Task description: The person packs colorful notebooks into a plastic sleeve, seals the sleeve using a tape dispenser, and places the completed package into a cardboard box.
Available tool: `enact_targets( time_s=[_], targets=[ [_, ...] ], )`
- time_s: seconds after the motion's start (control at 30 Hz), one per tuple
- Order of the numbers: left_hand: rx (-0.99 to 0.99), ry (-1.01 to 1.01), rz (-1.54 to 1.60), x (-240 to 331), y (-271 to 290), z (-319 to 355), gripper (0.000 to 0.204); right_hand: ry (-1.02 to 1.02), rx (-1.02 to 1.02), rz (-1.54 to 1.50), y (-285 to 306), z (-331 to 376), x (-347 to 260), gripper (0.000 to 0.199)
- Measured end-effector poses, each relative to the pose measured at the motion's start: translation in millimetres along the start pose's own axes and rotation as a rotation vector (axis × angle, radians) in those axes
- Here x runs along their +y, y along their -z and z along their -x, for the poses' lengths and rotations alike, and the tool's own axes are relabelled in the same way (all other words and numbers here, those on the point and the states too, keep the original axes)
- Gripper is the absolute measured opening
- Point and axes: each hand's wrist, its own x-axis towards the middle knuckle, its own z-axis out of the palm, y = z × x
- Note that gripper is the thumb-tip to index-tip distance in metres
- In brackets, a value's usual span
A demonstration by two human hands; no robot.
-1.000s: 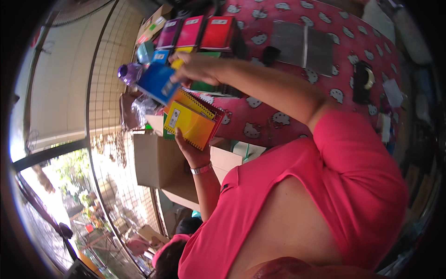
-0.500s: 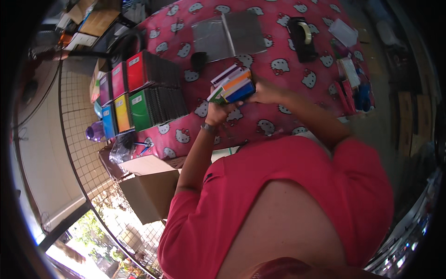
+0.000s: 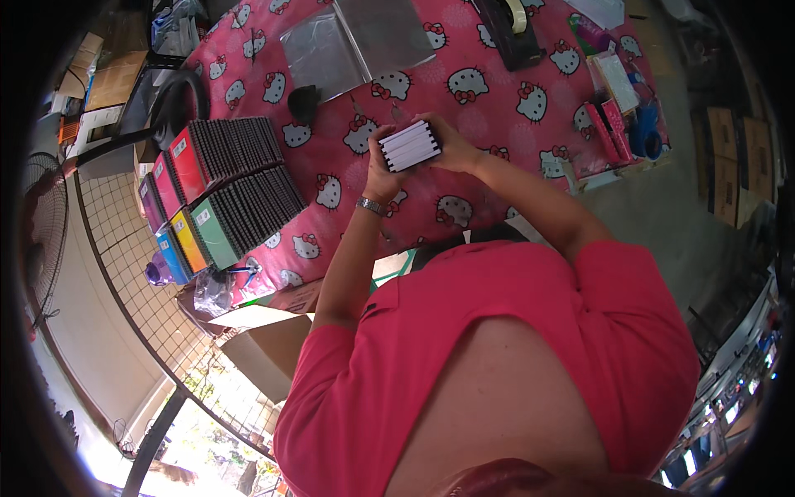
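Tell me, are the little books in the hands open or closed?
Closed. The small stack of notebooks shows only its white page edges between dark covers, squared together and gripped between the left hand and right hand.

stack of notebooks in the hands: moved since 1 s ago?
Yes. The stack of notebooks has gone from beside the rows of coloured notebooks out over the pink tablecloth, held by left hand and right hand.

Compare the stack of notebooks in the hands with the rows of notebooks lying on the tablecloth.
The held stack is small, gripped between the left hand and right hand, white page edges showing. The rows on the table are far larger, untouched, showing dark spiral bindings and coloured covers. Both are neatly packed together.
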Motion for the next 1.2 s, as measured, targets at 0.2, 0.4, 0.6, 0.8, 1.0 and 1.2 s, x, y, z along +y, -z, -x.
enact_targets(
  time_s=[0.2,0.4,0.6,0.8,1.0,1.2],
  targets=[
    [-0.008,0.017,-0.008,-25,-1,-8,0.076,0.027,-0.022,0.233,6,-6,2,0.084],
    [-0.024,0.075,0.084,-19,4,-4,0.072,0.442,-0.074,0.885,12,-17,-114,0.088],
    [-0.168,-0.200,-0.675,-11,34,-31,0.068,0.247,-0.113,0.994,14,-14,-86,0.066],
    [0.121,-0.161,-0.651,1,2,-167,0.033,0.050,0.152,1.042,89,24,-104,0.067],
    [0.195,-0.035,-0.911,-8,-42,-223,0.022,-0.063,0.274,1.123,129,61,-94,0.070],
    [0.191,-0.007,-0.733,-43,-20,-234,0.021,-0.040,0.299,1.142,128,51,-98,0.070]
  ],
)
